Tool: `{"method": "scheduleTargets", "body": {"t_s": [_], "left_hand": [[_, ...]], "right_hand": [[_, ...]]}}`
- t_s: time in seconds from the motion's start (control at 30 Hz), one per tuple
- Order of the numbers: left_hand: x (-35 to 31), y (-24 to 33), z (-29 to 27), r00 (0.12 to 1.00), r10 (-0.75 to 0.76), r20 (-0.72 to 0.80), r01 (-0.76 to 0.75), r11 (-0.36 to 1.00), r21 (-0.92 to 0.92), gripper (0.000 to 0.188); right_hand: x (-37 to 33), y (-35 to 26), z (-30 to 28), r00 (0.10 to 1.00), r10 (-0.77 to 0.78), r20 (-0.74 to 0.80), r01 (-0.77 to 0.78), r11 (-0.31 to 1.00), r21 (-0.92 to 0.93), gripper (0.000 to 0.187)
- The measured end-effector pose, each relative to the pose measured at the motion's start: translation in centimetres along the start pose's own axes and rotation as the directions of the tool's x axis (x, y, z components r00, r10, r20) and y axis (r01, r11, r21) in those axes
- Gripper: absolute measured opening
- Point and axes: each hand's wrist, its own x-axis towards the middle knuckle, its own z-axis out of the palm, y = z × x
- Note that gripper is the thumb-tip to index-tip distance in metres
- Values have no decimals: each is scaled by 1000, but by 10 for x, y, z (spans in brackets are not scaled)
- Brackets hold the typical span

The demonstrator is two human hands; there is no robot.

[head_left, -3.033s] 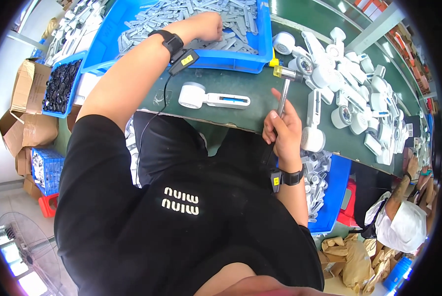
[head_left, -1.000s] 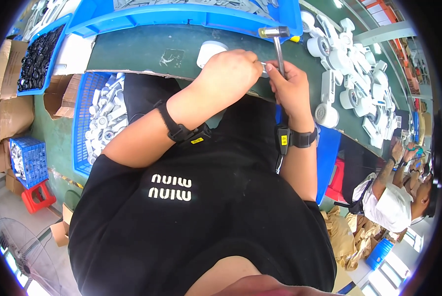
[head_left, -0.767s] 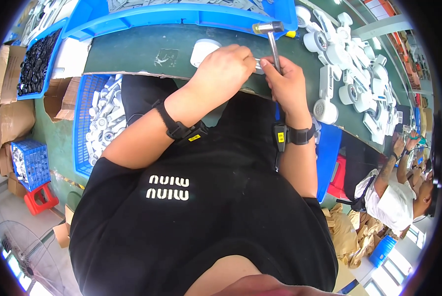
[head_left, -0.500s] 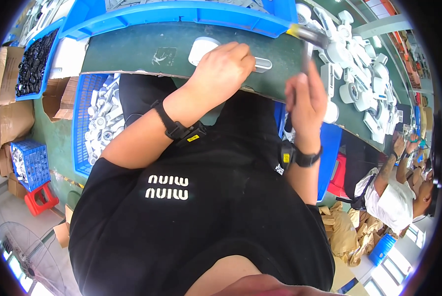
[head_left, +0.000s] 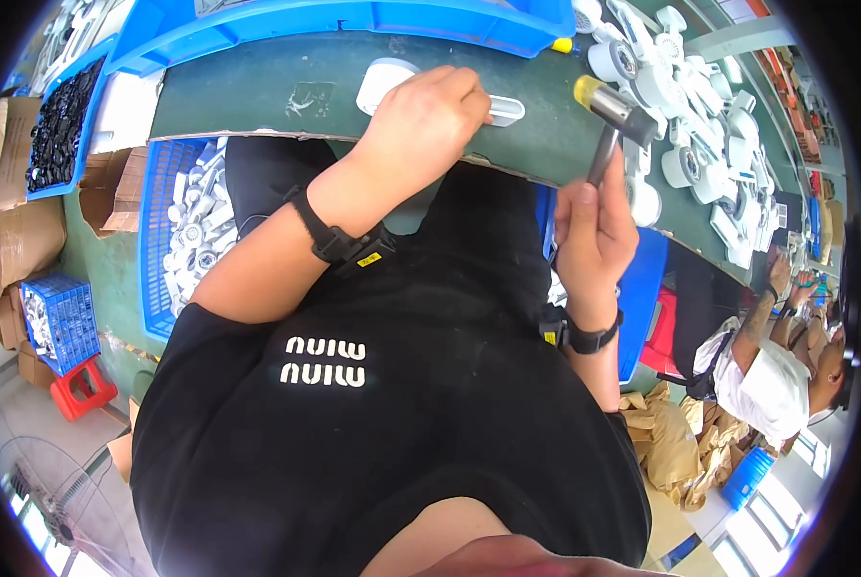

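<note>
A white shower head [head_left: 382, 83] lies on the green table [head_left: 248, 101], the left hand [head_left: 428, 113] curled over its handle; whether it grips is hidden. The right hand [head_left: 596, 236] grasps a raised hammer [head_left: 617, 111] near a heap of similar parts [head_left: 685, 120].

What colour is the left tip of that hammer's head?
The hammer's left tip is yellow, seen best in the head view.

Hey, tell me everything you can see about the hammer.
The hammer has a cylindrical, metal-looking head with a yellow face at one end and a dark one at the other. Its slim grey shaft runs down into the right hand, which grips it and hides the lower handle. The head is tilted, yellow end up and left, dark end overlapping the white parts in view.
</note>
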Motion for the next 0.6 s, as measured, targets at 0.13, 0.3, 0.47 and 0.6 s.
{"method": "scheduleTargets", "body": {"t_s": [0.13,0.3,0.47,0.6], "left_hand": [[1,1,-3,1000,-8,22,8,1000,-1,9],[14,-3,-19,969,-83,234,103,992,-72,14],[20,1,-33,936,126,330,-97,990,-103,21],[7,-2,-55,932,263,249,-229,961,-156,28]], "right_hand": [[18,19,-2,935,170,310,-49,930,-365,48],[9,4,-7,980,193,57,-200,962,183,50],[5,8,-8,981,178,73,-186,975,124,52],[-3,13,-13,965,221,140,-233,969,81,52]]}}
